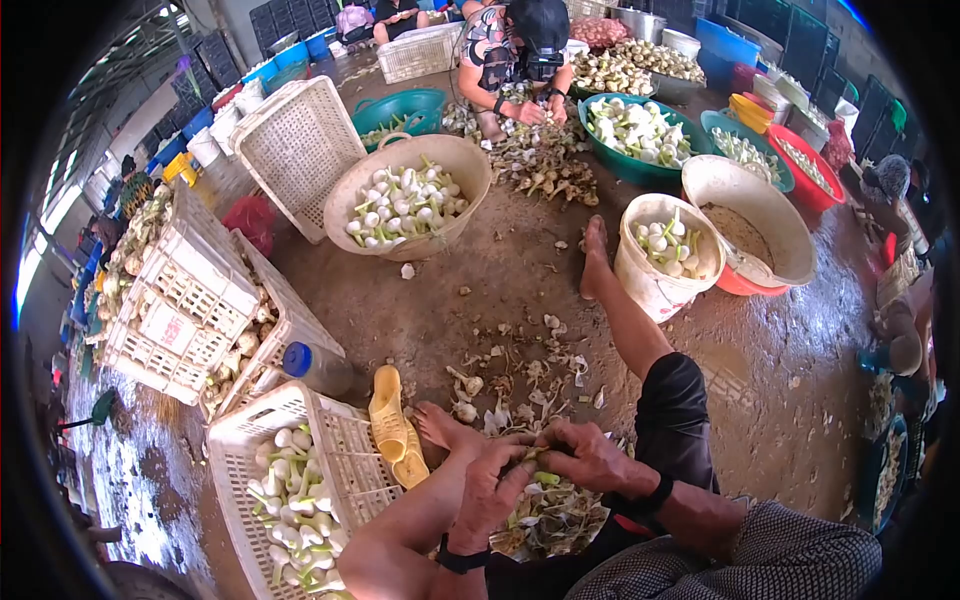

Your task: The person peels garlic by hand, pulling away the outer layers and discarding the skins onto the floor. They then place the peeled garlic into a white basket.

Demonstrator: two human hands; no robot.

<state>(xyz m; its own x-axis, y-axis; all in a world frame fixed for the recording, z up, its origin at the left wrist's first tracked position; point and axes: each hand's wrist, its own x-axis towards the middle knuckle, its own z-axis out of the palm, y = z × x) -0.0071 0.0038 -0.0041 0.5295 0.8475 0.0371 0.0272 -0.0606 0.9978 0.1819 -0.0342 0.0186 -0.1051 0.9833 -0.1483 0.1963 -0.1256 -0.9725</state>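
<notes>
My left hand and my right hand meet above my lap, both closed with fingers bent toward each other. Between the fingertips is a garlic bulb, mostly hidden by the fingers. A piece of green stalk shows just below them. Under the hands, dry garlic skins lie in a heap between my legs. More skins and a few loose bulbs are scattered on the floor ahead. To my left, a white plastic crate holds many peeled garlic bulbs with green stems.
A white bucket with peeled garlic stands near my right foot, beside an off-white basin. Ahead is a beige tub of garlic. Yellow sandals, a blue-lidded jar and stacked crates are left. A person works opposite.
</notes>
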